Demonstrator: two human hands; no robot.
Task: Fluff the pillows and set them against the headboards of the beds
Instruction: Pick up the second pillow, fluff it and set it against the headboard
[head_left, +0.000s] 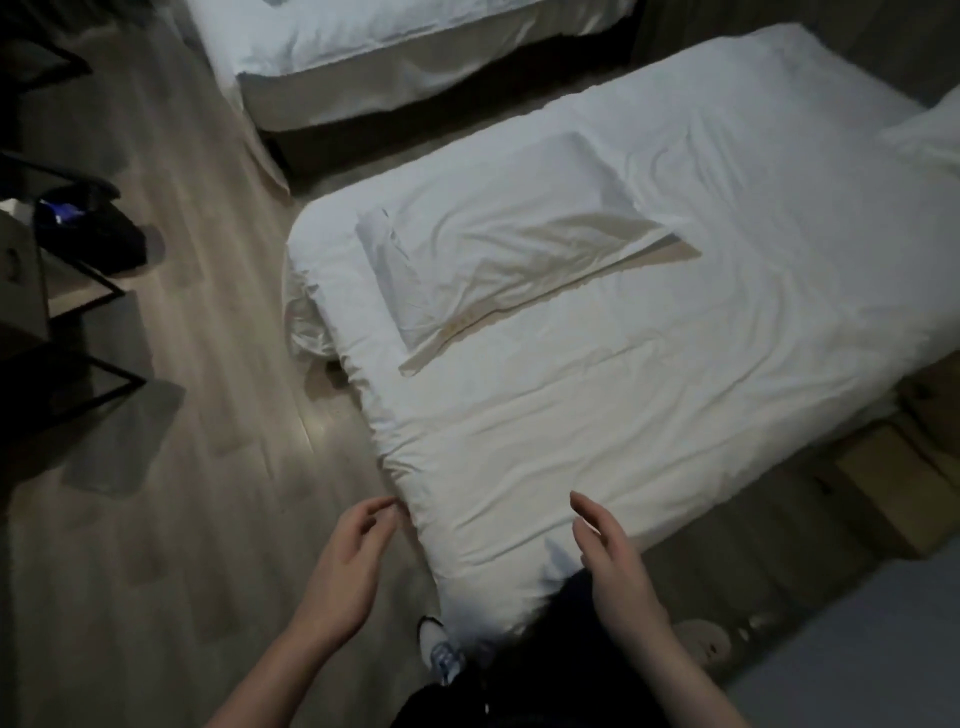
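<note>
A flat white pillow (498, 244) lies crosswise on the near bed (649, 395), toward its foot end, with the loose case flap pointing right. A second pillow (924, 135) peeks in at the far right edge of that bed. My left hand (348, 561) hovers over the floor just off the bed's near corner, fingers relaxed and empty. My right hand (613, 566) hovers over the duvet's near edge, fingers straight and empty. Neither hand touches the pillow. No headboard is in view.
A second bed (363, 47) with white linen stands at the top. Between the beds runs a narrow strip of wooden floor. A black metal-frame table (67, 312) and a dark bag (88, 228) are at the left. Cardboard boxes (883, 467) sit to the bed's right.
</note>
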